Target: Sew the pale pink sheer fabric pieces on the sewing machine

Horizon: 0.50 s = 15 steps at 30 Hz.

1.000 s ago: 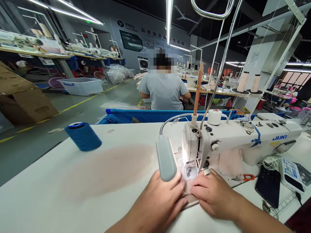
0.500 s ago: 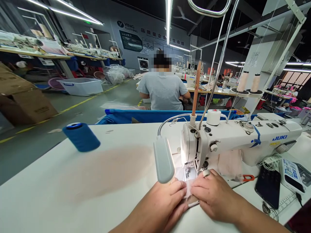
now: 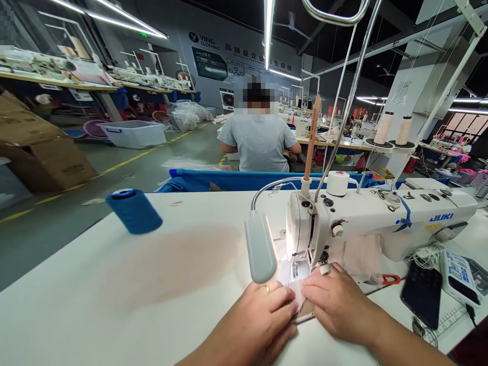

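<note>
A white JUKI sewing machine [image 3: 381,213] stands on the white table [image 3: 114,305], its needle area lit by a grey gooseneck lamp [image 3: 260,247]. Just in front of the presser foot lies a small pale pink piece of fabric [image 3: 298,297]. My left hand [image 3: 263,317], with a ring on one finger, presses on the fabric's left side with curled fingers. From the right, my right hand [image 3: 337,305] pinches the same piece, fingers together. A bit of tape or a thimble shows on one right fingertip near the machine.
A blue thread cone [image 3: 133,210] lies on the table at the left. A black phone [image 3: 421,295], a control panel [image 3: 459,274] and red-handled snips [image 3: 389,279] lie to the right. A person in a grey shirt [image 3: 257,140] sits ahead behind a blue bin [image 3: 229,180].
Both hands have drawn back a little from the presser foot toward me with the fabric, and the left hand's ring has come into view.
</note>
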Available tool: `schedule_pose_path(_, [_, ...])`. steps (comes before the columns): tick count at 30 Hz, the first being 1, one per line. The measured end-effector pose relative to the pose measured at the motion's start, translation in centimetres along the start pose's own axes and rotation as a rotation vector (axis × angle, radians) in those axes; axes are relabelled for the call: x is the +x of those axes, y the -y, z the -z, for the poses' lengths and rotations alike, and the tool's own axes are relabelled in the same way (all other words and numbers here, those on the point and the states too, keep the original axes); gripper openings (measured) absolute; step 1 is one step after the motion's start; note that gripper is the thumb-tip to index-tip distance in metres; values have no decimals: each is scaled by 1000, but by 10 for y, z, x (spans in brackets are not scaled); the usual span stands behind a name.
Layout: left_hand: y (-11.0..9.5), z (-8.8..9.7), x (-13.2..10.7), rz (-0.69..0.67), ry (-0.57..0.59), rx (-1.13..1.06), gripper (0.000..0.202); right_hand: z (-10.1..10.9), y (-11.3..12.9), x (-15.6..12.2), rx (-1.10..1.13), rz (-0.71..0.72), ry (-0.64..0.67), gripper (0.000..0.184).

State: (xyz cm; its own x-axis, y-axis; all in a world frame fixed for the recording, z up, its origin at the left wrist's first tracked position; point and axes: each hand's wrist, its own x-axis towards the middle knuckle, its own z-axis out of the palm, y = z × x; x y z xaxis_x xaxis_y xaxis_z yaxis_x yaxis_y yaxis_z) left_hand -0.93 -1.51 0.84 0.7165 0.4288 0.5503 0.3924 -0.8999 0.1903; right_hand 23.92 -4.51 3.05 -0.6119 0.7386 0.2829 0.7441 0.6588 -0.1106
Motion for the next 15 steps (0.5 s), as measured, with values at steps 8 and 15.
schedule_pose_path(8, [4,2,6,0,-41,17,23,-4,-6,1,40,8,-71,31])
schedule_pose_path(15, [2,-3,0,-53,-29,-8,29,-2,-2,-5,28,62,-28,23])
